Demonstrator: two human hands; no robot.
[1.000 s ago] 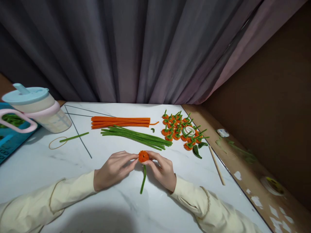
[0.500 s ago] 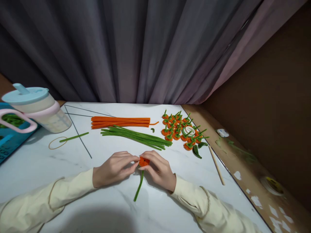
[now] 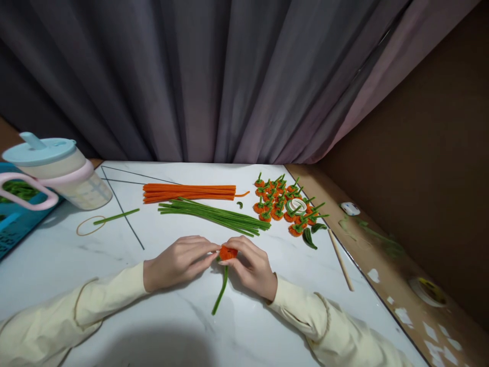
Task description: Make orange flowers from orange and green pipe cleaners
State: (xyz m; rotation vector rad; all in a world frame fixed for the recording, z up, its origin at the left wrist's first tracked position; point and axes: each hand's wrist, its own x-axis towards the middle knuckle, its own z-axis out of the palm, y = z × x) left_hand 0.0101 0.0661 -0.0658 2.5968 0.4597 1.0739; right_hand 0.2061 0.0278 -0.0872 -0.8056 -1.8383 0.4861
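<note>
In my right hand point(image 3: 251, 266): fuzzy orange piece point(image 3: 228, 253) | below that hand: smooth, glossy tabletop point(image 3: 248, 331) | to its right: matt wooden stick point(image 3: 341, 260) | beyond it: cloth curtain point(image 3: 206, 81)

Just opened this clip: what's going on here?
A person's right hand pinches a fuzzy orange piece, with the left hand at its left side; whether that hand grips it is unclear. A green stem extends below the piece. Beyond the hands lie an orange bundle and a green bundle of stems, with a cluster of stemmed orange pieces to the right.
</note>
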